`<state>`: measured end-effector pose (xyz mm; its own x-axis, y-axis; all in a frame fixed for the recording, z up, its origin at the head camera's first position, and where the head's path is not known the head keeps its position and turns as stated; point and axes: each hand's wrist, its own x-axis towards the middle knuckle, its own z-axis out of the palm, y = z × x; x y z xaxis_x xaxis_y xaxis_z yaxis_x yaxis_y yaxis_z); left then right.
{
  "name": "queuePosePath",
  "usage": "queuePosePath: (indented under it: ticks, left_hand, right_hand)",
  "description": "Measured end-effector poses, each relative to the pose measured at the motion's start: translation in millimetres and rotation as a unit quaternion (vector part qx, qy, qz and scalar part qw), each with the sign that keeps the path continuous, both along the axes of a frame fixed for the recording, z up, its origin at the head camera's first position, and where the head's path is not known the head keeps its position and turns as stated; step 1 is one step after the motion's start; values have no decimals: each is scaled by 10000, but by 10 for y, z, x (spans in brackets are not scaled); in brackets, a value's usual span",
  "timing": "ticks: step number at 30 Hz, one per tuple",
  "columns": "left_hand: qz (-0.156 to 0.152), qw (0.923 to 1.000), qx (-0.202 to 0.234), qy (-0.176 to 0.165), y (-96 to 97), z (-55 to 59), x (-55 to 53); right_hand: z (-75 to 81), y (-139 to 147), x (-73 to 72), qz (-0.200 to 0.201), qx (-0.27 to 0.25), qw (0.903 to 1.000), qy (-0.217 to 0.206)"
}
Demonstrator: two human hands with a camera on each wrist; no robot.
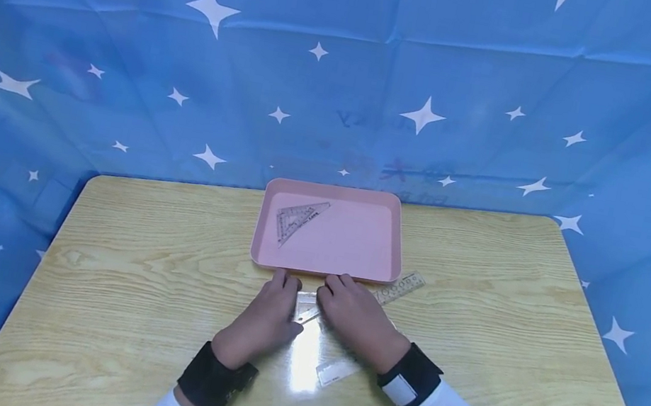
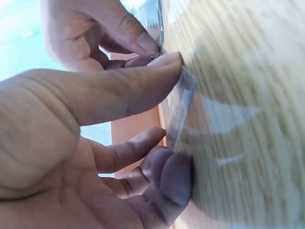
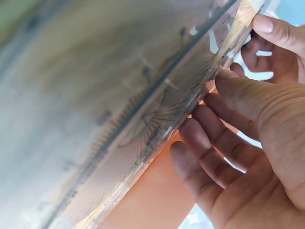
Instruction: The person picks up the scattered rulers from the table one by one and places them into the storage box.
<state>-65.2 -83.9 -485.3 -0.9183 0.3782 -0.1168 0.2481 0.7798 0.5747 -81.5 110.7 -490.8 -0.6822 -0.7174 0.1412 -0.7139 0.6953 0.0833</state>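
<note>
Both hands work just in front of the pink tray (image 1: 351, 243). My left hand (image 1: 262, 318) pinches one corner of a clear set square (image 1: 305, 298) between thumb and fingers; that corner shows close up in the left wrist view (image 2: 185, 98). Opposite it, my right hand (image 1: 360, 320) grips the plastic by its edge with thumb and fingertips. Radiating angle lines and scale marks cover clear plastic (image 3: 157, 114) in the right wrist view. In the head view, the right hand hides much of the set square.
Another clear set square (image 1: 286, 219) lies inside the tray, on its left side. A ruler with round cut-outs (image 1: 405, 287) sticks out beyond the right hand. The end of a clear plastic strip (image 1: 334, 371) shows below that hand on the wooden table (image 1: 143, 287). A starry blue cloth (image 1: 313, 122) hangs behind.
</note>
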Motion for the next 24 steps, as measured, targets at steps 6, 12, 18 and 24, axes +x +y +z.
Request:
queuePosePath:
  ticks: [6, 12, 18, 24]
  left_hand:
    - [-27, 9998, 2, 222, 17, 6, -3]
    - [63, 9998, 178, -18, 9, 7, -25]
    - [179, 9983, 483, -270, -14, -22, -52]
    - [185, 9971, 685, -286, -34, -48, -62]
  right_hand:
    - [20, 12, 5, 29, 25, 10000, 42]
    - [43, 7, 21, 35, 54, 10000, 7]
    - [31, 7, 17, 25, 105, 9999, -1]
    - [25, 11, 18, 45, 100, 9999, 26]
